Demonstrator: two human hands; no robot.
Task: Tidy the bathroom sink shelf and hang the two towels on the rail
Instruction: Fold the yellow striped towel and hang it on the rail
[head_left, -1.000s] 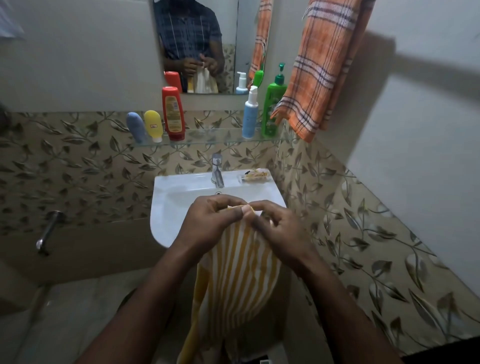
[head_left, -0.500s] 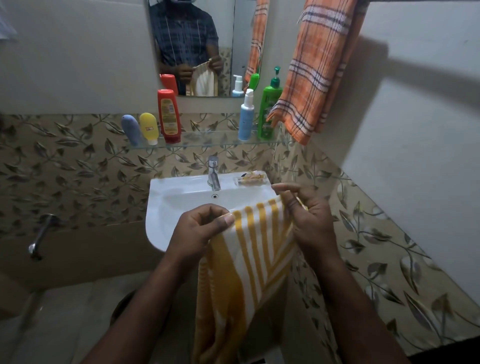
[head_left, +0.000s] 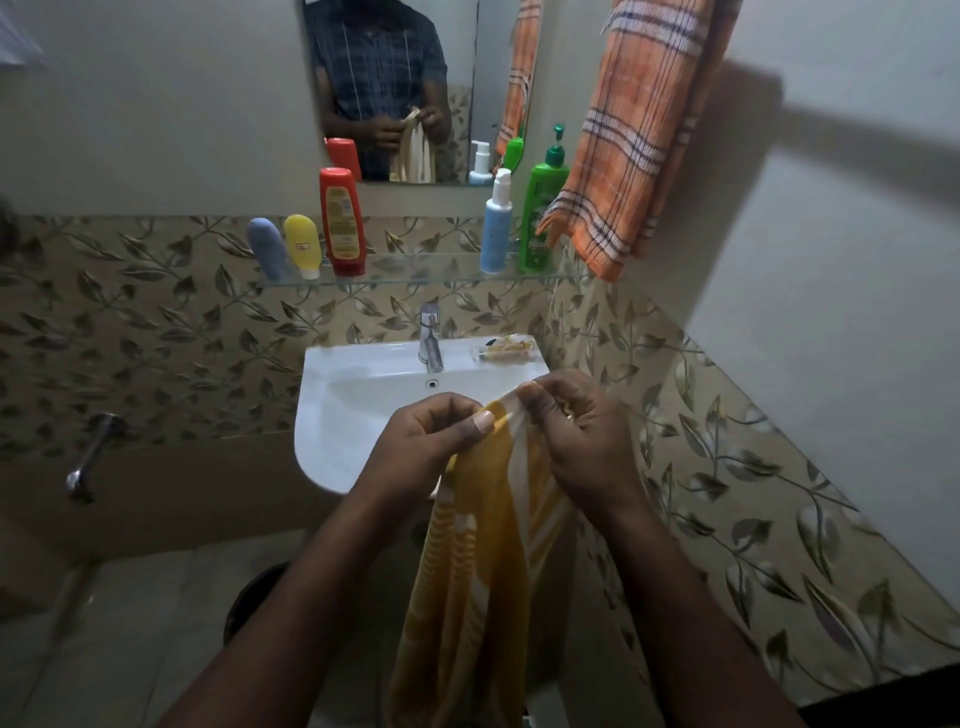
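Note:
A yellow and white striped towel hangs down in front of the white sink. My left hand and my right hand both pinch its top edge, close together, over the sink's front. An orange checked towel hangs at the upper right; the rail is hidden above the frame. On the glass shelf stand a blue tube, a yellow tube, a red bottle, a light blue pump bottle and a green pump bottle.
A chrome tap rises at the sink's back, with a soap dish to its right. A mirror hangs above the shelf. A wall tap sticks out at the left. The tiled wall stands close on the right.
My hands had spread the striped towel's top edge apart half a second ago; now they have come back together, and the towel hangs bunched and narrow.

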